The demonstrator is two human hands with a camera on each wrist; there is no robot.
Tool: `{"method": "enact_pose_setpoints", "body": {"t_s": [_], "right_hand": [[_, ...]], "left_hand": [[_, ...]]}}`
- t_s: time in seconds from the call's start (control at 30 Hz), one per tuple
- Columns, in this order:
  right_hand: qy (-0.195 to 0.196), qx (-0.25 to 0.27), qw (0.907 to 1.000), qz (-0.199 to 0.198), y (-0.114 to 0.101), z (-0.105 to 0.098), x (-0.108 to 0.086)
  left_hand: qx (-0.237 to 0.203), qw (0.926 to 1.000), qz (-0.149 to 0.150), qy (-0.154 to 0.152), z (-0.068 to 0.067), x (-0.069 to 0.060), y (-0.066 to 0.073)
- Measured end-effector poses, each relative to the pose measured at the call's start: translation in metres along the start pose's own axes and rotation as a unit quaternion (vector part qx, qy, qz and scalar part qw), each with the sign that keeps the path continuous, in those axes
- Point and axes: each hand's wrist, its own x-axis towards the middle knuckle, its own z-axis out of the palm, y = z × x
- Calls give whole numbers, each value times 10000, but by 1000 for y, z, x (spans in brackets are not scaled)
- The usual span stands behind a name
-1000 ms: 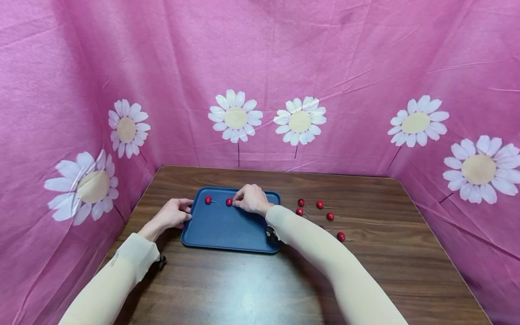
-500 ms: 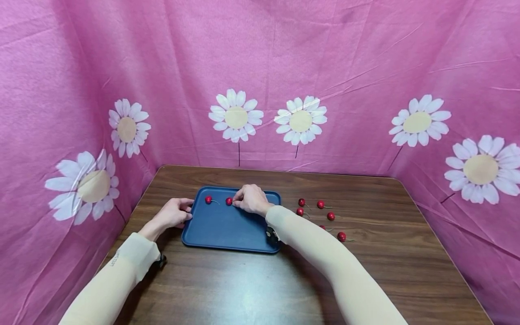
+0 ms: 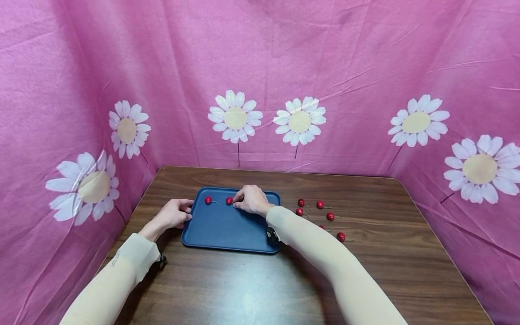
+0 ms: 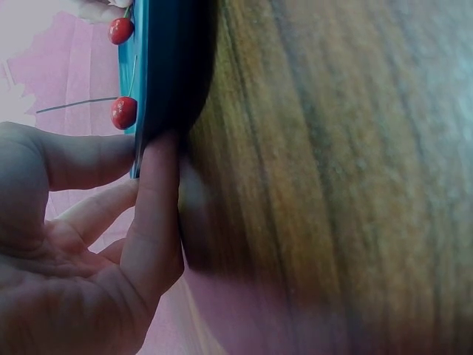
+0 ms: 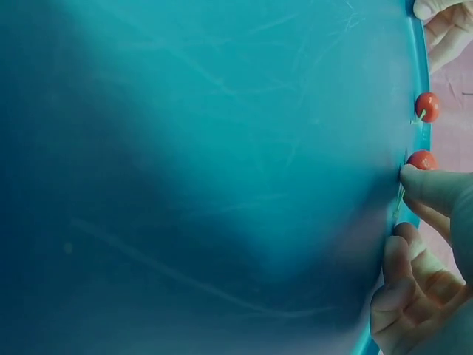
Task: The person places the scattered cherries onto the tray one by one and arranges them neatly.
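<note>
Sideways runs long axis of tray [image 3: 227, 229]; left hand [image 3: 172, 213] pinching its edge, right hand [image 3: 252, 200] pinching cherry [image 3: 229, 201], stem [image 5: 400, 198] rightward.

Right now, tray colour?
The tray is dark blue; the head view shows it best.

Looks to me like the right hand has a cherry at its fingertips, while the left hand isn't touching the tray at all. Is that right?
Not quite: the left hand grips the edge of the tray, as the left wrist view shows. The right hand does have a cherry at its fingertips.
</note>
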Motion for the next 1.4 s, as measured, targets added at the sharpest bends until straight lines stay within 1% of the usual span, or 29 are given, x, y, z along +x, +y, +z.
{"method": "enact_pose_setpoints", "body": {"t_s": [0.2,0.37,0.47,0.53,0.67,0.77,0.87,1.0,1.07,1.23,1.3,1.4], "right_hand": [[2,-6,10000,-95,1,-4,-2],[7,203,9996,-171,7,-12,-8],[-30,384,9990,-207,11,-21,-13],[-8,423,9986,-303,13,-29,-17],[108,366,9978,-538,13,-46,-25],[121,340,9972,-650,14,-58,-33],[49,401,9968,-692,18,-69,-44],[-10,467,9963,-716,30,-82,-63],[-21,534,9965,-640,38,-88,-73],[-54,969,9946,-361,54,-103,-97],[-7,1047,9938,-365,59,-109,-106],[190,958,9943,-437,68,-118,-121]], "left_hand": [[-12,10000,9,-27,2,1,0],[-47,10000,11,-48,3,2,0],[-70,10000,7,-43,4,3,-1],[-78,10000,18,-46,3,3,-1],[-74,10000,1,-67,2,2,-2],[-63,9999,-39,-82,1,1,-2],[-75,9999,-40,-108,-1,0,-2],[-116,9998,-10,-142,-2,1,-3],[-104,9998,10,-155,-3,1,-2],[-85,9999,12,-140,-4,1,-1],[-102,9999,-10,-127,-4,1,-1],[-96,9998,11,-168,-2,1,0]]}}
